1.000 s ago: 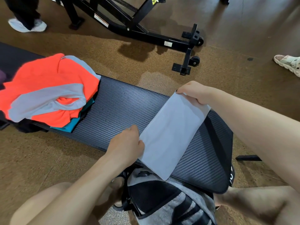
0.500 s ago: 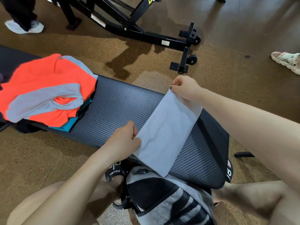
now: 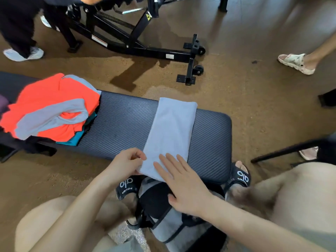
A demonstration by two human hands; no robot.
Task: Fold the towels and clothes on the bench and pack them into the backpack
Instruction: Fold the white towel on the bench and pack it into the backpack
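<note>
Head view, grey towel (image 3: 172, 131) lying crosswise on bench (image 3: 123, 128), left hand (image 3: 125, 163) pinching near corner, right hand (image 3: 181, 182) flat on it

Soft, even indoor light with faint shadows on the floor (image 3: 127, 77); wide-angle bending and blur toward the edges.

Black exercise frame (image 3: 138, 42) on brown floor (image 3: 245, 84); white sandal (image 3: 295, 63) far right.

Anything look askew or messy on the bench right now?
The grey towel lies slanted across the bench, its near end hanging over the edge. The orange and grey clothes at the left are a rumpled, unfolded heap.
</note>
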